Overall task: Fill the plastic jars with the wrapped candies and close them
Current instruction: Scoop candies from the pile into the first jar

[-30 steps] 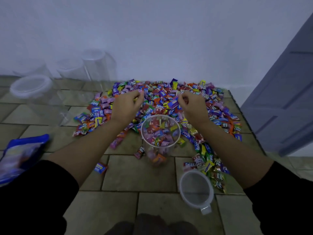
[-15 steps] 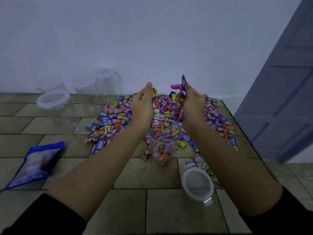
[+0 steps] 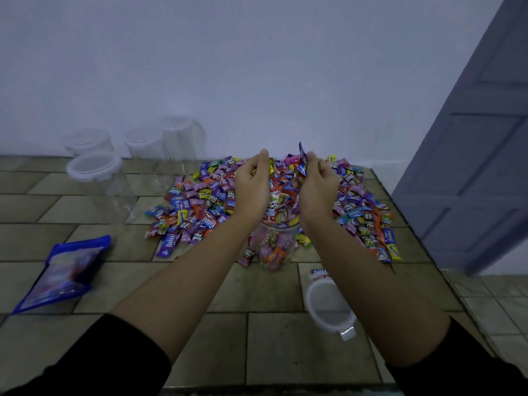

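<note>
The left hand point(image 3: 253, 184) and right hand point(image 3: 317, 185), a second earlier down in the heap of bright wrapped candies point(image 3: 200, 207), had risen, each clutching a handful, above the part-filled clear plastic jar point(image 3: 275, 248) at the heap's 6 o'clock edge, apparently ready to drop another load.

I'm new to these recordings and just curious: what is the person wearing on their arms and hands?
Black long sleeves: the left sleeve and the right sleeve end near the elbows. Below them nothing is worn: the left hand and right hand are bare, with no gloves, rings or watch showing.
</note>
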